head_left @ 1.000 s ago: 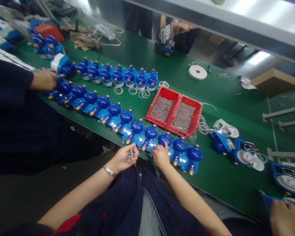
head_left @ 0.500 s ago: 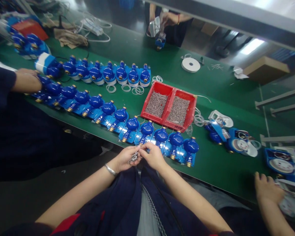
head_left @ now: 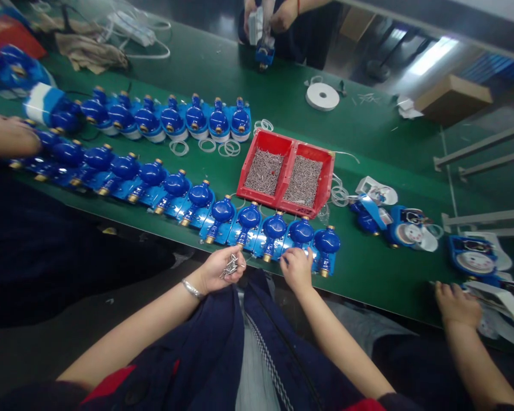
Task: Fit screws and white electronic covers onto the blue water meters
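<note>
Cupped in my left hand [head_left: 217, 271] is a small heap of metal screws [head_left: 231, 265], just off the table's near edge. My right hand [head_left: 298, 273] is at the lower end of a blue water-meter-like unit [head_left: 302, 230], fingers pinched together. Whatever is between those fingertips is too small to make out. That unit belongs to a long row of similar blue bodies with brass ends, lying on light-blue bases. At the row's right end lies another such unit [head_left: 327, 240]. Beyond the row, a red two-part bin [head_left: 279, 201] holds many screws.
A second row of blue units [head_left: 171, 117] stands behind, with clear rings [head_left: 179, 148] beside it. A white tape roll [head_left: 322, 97] lies farther back. Opened units [head_left: 413, 228] are at right. Co-workers' hands [head_left: 458, 305] reach in at right, left and far side.
My right hand has left my left hand and moved right to a blue unit near the row's end. My left hand still holds the screws. The whole view has shifted slightly.
</note>
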